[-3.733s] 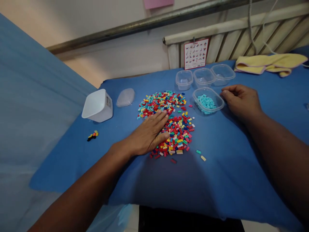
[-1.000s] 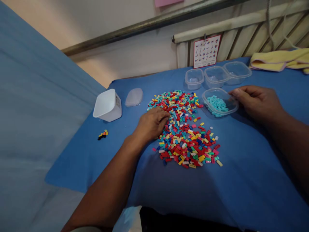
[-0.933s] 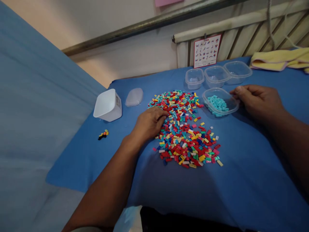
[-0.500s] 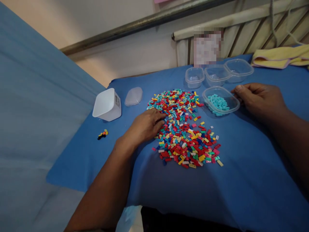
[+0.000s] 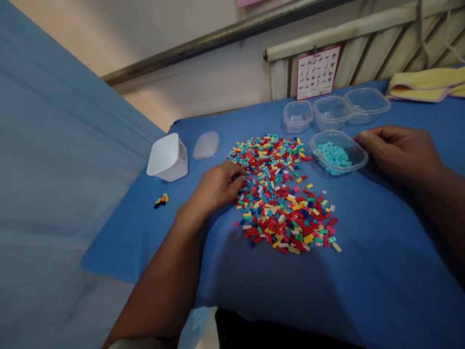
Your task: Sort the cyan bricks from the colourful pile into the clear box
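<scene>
A wide pile of small coloured building bricks [image 5: 286,213] lies spread on the blue cloth, in two lobes joined by a narrower middle. At the left edge of this pile rests my left hand [image 5: 220,186], its fingers curled and the thumb near the fingertips; whatever is between them is hidden. My right hand [image 5: 399,150] is closed at the right rim of a clear plastic container [image 5: 358,167], thumb and forefinger pinched there. Light-blue bricks [image 5: 333,155] cover the bottom of that container.
Behind stand three clear containers [image 5: 298,121]. To the left are a white tub [image 5: 169,160], clear lids [image 5: 206,145] and a few black, yellow and orange bricks [image 5: 161,200]. A yellow cloth [image 5: 417,85] lies back right; a picture card [image 5: 317,72] hangs from the radiator [image 5: 352,36].
Since the oldest frame, the pile has been spread wider and rightward. My left hand went from lying flat on it to curled at its left edge. My right hand stays at the container.
</scene>
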